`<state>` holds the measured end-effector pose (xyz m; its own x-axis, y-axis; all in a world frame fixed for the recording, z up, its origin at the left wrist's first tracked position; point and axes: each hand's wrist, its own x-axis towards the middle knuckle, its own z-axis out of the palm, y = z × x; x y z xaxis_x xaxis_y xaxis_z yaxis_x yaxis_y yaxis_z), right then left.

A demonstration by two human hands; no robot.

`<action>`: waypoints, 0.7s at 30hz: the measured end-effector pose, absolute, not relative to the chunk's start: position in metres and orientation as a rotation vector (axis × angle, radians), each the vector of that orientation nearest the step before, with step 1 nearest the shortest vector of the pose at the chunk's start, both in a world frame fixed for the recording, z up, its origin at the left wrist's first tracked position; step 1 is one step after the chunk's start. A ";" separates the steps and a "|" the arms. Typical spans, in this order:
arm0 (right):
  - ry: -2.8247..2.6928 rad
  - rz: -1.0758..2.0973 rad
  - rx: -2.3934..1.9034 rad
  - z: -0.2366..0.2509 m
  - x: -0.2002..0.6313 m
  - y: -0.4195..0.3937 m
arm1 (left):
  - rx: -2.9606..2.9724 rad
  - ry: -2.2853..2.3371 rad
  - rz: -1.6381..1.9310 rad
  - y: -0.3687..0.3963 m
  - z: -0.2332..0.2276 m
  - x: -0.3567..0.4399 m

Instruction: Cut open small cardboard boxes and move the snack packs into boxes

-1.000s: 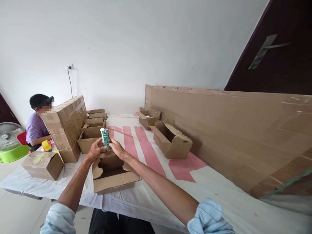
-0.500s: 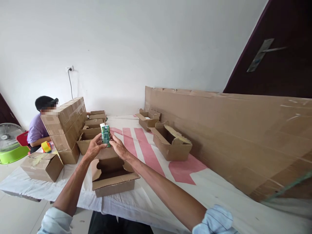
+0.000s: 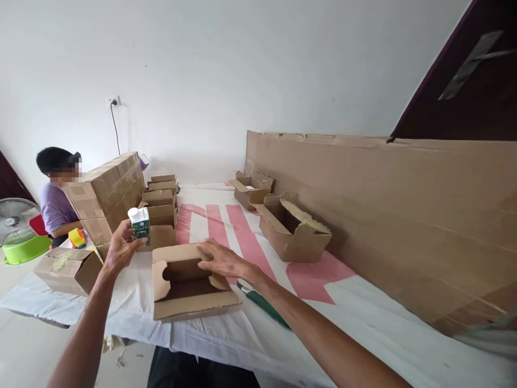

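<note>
My left hand (image 3: 123, 243) is closed around a small green and white drink carton (image 3: 141, 223) with a white screw cap, held upright left of an open cardboard box (image 3: 197, 307). The box lies in front of me with its flaps spread; its inside is dark and I make out nothing in it. My right hand (image 3: 226, 258) rests at the box's back right corner, touching the flaps, its fingers stretched and apart. Under my right forearm lies a long dark green thing (image 3: 266, 307) with a greyish end, partly hidden by the arm.
Several open boxes (image 3: 161, 215) stand in a row behind the carton. Taped boxes (image 3: 100, 199) are stacked at left, beside a person (image 3: 58, 207) in purple and a yellow tape roll (image 3: 76, 238). Two open boxes (image 3: 297, 237) stand along a tall cardboard sheet (image 3: 363, 215).
The carton has moved left and down, from between both hands to my left hand alone. My right hand has let go and come down to the box flaps. The green thing has come into view.
</note>
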<state>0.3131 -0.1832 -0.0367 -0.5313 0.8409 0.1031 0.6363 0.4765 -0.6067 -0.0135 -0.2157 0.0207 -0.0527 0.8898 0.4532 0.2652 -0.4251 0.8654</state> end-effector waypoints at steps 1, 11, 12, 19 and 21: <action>-2.337 0.778 -1.245 -0.039 0.316 -0.187 | 1.705 1.292 1.472 -0.216 0.015 -0.022; -2.001 0.955 -1.095 -0.087 0.331 -0.216 | 2.333 2.123 0.350 -0.187 -0.052 -0.044; -1.956 0.979 -1.080 -0.091 0.333 -0.217 | 2.349 2.172 0.224 -0.182 -0.056 -0.039; -1.685 1.263 -1.052 -0.111 0.339 -0.226 | 2.382 2.226 -0.007 -0.136 -0.095 -0.010; -1.638 1.290 -1.025 -0.111 0.340 -0.228 | 2.387 2.244 -0.022 -0.126 -0.105 -0.007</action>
